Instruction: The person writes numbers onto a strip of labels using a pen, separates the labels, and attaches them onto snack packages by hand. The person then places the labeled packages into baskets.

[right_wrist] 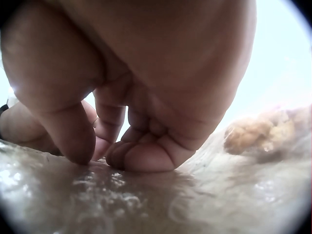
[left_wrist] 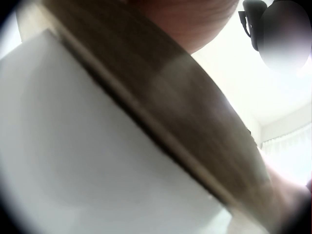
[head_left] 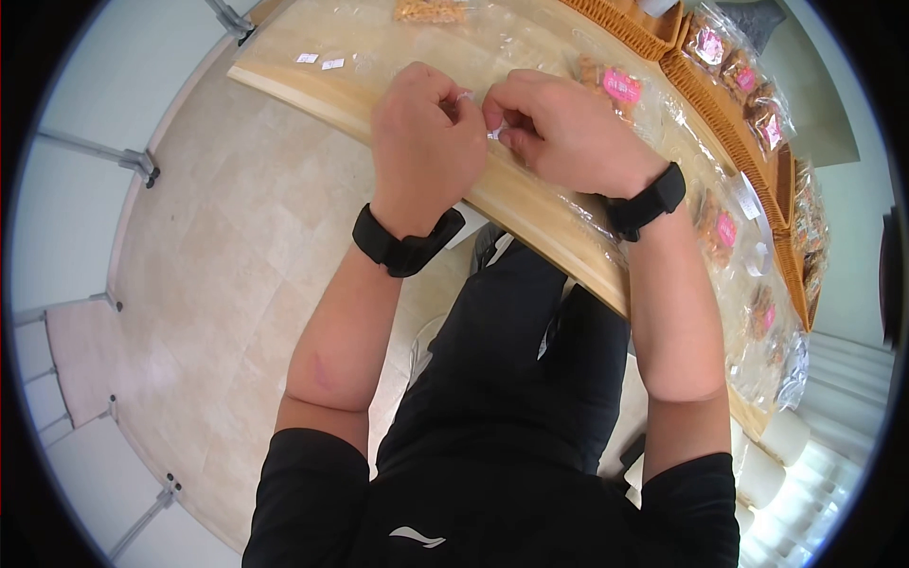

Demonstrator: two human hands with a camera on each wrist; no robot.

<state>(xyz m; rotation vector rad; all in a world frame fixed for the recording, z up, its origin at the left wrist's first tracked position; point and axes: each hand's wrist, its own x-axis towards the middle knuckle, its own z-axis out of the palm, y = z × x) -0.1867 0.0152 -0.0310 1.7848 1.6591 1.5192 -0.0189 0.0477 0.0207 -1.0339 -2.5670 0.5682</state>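
My left hand (head_left: pixel 423 142) and my right hand (head_left: pixel 573 128) are close together over the table's near edge, fingers curled inward. Between the right thumb and forefinger a small white label (head_left: pixel 494 134) shows. The left fingers pinch a whitish bit at the same spot, mostly covered by the hand. In the right wrist view the right fingertips (right_wrist: pixel 148 158) touch glossy clear plastic (right_wrist: pixel 112 200). A clear bag of brown snack pieces with a pink sticker (head_left: pixel 622 86) lies just beyond the right hand. Only a blurred part of the left hand shows in the left wrist view.
Two small white labels (head_left: pixel 319 62) lie at the table's left end. Another snack bag (head_left: pixel 431 10) is at the far edge. More bags with pink stickers (head_left: pixel 727 227) lie to the right, beside wicker baskets (head_left: pixel 701 99). The wooden table edge (head_left: pixel 559 241) runs close to my legs.
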